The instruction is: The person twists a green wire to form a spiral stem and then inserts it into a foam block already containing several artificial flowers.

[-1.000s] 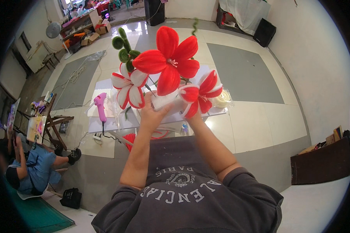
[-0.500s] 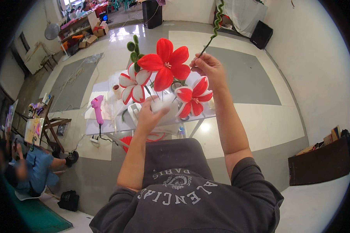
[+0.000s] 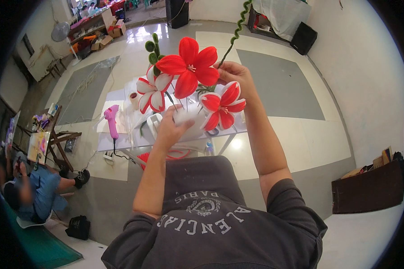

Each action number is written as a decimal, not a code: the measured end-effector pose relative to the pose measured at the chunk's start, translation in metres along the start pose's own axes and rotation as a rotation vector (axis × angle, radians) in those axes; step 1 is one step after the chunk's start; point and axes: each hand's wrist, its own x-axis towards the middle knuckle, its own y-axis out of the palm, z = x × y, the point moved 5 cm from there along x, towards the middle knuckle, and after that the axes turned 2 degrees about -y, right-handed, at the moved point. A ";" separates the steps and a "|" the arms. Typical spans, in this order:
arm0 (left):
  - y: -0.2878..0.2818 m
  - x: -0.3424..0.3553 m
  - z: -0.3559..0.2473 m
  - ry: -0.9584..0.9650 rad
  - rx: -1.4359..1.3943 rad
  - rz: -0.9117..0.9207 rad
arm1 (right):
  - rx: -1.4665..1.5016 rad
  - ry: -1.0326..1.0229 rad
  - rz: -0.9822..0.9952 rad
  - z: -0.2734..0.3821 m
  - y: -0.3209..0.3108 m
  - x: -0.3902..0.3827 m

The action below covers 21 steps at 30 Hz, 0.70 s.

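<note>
My left hand (image 3: 169, 130) is closed around a white foam-like base (image 3: 189, 115) with thin stems stuck in it. Above it stand a fuzzy red flower (image 3: 188, 67) with pale stamens, a red-and-white flower (image 3: 153, 93) on the left and another red-and-white bloom (image 3: 223, 106) on the right. A stalk with round green leaves (image 3: 153, 50) rises behind the left bloom. Pinched in my right hand (image 3: 236, 77) is a spiral green fuzzy stem (image 3: 238, 31), pointing upward. Its lower end and some fingertips are hidden behind the flowers.
On the white table (image 3: 116, 142) lie a pink glue gun (image 3: 112, 121) and a tape roll (image 3: 134, 97). A dark chair (image 3: 204, 172) is close to me. Another person (image 3: 36, 188) sits at the left by a small wooden table (image 3: 39, 145).
My right hand has moved a little left with the spiral stem, bringing its lower part in behind the red flower. My left hand keeps its hold on the base.
</note>
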 end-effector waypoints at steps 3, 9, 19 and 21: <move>0.003 -0.001 -0.004 0.020 -0.071 0.020 | 0.013 -0.007 0.050 0.000 0.003 0.001; 0.004 -0.001 -0.001 -0.040 -0.132 0.049 | -0.081 0.032 0.088 -0.004 0.011 0.002; 0.005 0.001 0.000 -0.082 -0.187 0.093 | -0.196 0.055 0.079 -0.004 0.015 0.003; 0.003 0.002 0.004 -0.063 -0.150 0.084 | -0.207 0.061 0.089 -0.004 0.019 0.004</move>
